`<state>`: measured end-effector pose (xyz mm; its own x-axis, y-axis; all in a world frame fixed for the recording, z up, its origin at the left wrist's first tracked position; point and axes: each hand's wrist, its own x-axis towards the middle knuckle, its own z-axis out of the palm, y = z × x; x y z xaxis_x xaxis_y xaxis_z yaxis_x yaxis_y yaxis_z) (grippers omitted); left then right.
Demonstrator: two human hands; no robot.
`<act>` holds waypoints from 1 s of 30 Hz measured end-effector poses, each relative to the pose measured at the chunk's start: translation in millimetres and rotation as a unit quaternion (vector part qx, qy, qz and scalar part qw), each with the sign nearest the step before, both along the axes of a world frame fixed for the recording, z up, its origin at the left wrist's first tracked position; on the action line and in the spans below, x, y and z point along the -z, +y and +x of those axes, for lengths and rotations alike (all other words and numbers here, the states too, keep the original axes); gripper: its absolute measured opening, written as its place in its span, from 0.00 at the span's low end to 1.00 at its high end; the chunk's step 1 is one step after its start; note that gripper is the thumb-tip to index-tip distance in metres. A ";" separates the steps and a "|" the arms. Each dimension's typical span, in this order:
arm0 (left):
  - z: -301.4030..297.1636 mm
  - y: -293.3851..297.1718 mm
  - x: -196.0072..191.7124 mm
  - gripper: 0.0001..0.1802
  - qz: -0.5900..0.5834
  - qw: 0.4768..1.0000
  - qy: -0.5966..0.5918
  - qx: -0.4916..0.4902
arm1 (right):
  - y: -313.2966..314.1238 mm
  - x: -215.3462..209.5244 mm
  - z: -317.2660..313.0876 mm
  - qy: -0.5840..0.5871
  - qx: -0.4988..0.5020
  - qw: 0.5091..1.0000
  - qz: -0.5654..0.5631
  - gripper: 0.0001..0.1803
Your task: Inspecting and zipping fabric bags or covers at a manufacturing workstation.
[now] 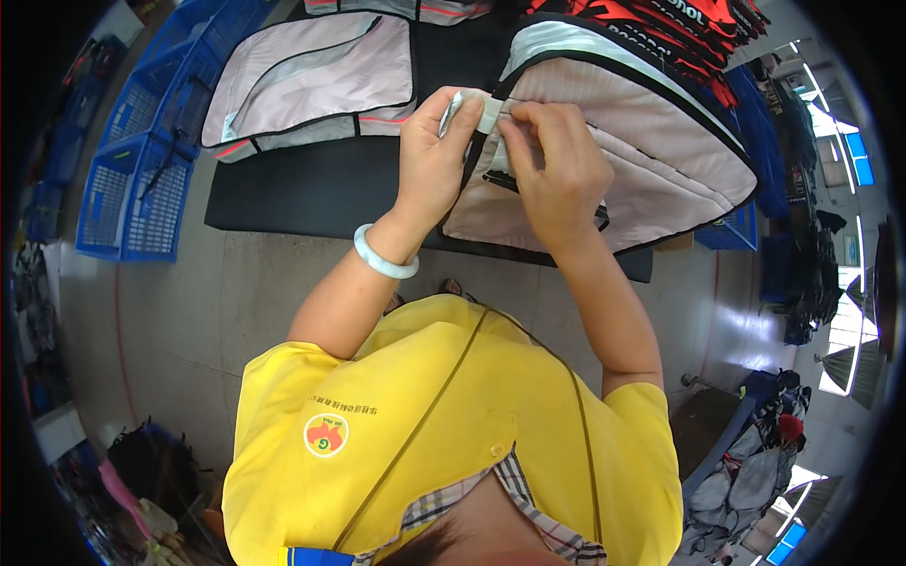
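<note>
Bag [661,156]: lying on the right part of the black bench [302,193], showing pale pinkish lining and reaching close to the front edge. Gripping its left side with the left hand [432,156], curling the fingers narrowly about the black edging [478,149] and pressing with the thumb beside a small white tab [490,115]. Also pinching a silvery piece [452,111] there, too hidden for telling its kind. Bringing the right hand [562,170] to the same spot, closing thumb and forefinger in a small pinch on the cloth just right of the tab; not showing clearly whether also catching the tab itself. Probably working at the edge by touch and sight together, so best done by steadying firmly with the left and making only fine moves with the right. Pinching near the tab rather than farther along the cloth, for surer control. Holding the edging straight between both pinches, without twisting or puckering the lining. Letting the bench carry the weight, lest the bag be sliding off the front. Lying well apart: a second bag [321,80] to the left, beside blue crates [132,193], and a red-and-black stack [651,28] behind.
</note>
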<state>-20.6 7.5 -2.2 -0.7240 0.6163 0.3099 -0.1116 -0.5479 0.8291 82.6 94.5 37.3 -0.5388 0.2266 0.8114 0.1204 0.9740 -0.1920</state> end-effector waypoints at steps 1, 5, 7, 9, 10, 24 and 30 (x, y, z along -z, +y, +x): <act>-1.7 -2.2 1.1 0.11 -0.002 1.000 0.006 0.002 | -3.3 -0.2 -0.9 -0.024 0.004 1.000 -0.003 0.09; -8.5 -11.3 4.1 0.12 -0.014 0.999 0.001 0.050 | -46.2 -19.5 18.9 -0.273 -0.199 0.842 -0.420 0.03; -11.0 -12.4 6.2 0.12 -0.019 0.998 -0.017 0.054 | -61.6 -23.0 32.1 -0.276 -0.310 0.827 -0.378 0.06; -11.2 -14.6 8.2 0.13 -0.041 0.996 -0.043 0.071 | -58.4 -12.0 35.6 -0.130 -0.184 0.949 -0.222 0.08; -9.2 -16.2 7.7 0.13 -0.042 0.995 -0.045 0.073 | -44.5 -3.0 29.2 -0.031 -0.086 0.991 -0.095 0.09; -8.9 -31.6 2.4 0.11 -0.041 0.992 -0.052 0.112 | -41.3 -1.8 9.6 -0.089 0.049 0.994 -0.032 0.03; -2.8 -37.6 7.3 0.12 -0.056 0.993 -0.024 0.097 | -51.3 -32.8 28.9 -0.170 -0.036 0.956 -0.234 0.04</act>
<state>-23.4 -30.0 -9.5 -0.6000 0.7749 0.1989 -0.2473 -0.4161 0.8751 111.6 43.2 70.2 -0.7815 0.4748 0.4047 0.1894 0.7986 -0.5712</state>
